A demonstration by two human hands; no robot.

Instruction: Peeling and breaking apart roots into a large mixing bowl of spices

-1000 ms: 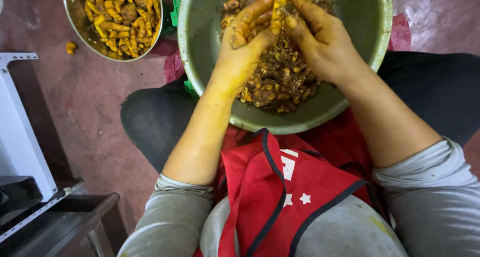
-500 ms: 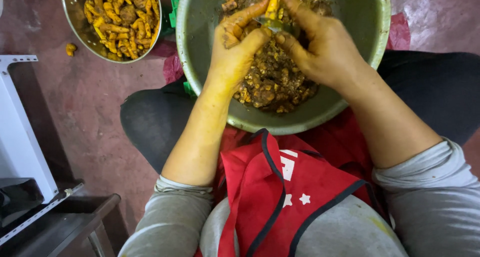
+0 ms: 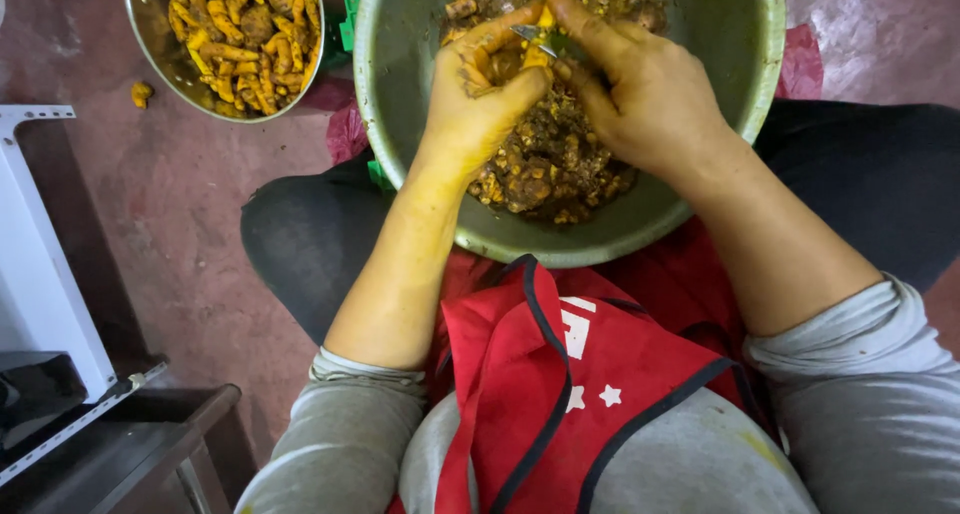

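I see my left hand [image 3: 480, 94] curled around a yellow turmeric root [image 3: 545, 34], forearm angled up from near left. My right hand [image 3: 640, 89] pinches a small blade [image 3: 535, 39] against it, over the large metal bowl [image 3: 700, 184] of peelings.

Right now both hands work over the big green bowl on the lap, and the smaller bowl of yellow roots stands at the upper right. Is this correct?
Not quite. In the head view the smaller bowl of yellow roots stands at the upper left. The left hand and right hand do work over the big green bowl on the lap.
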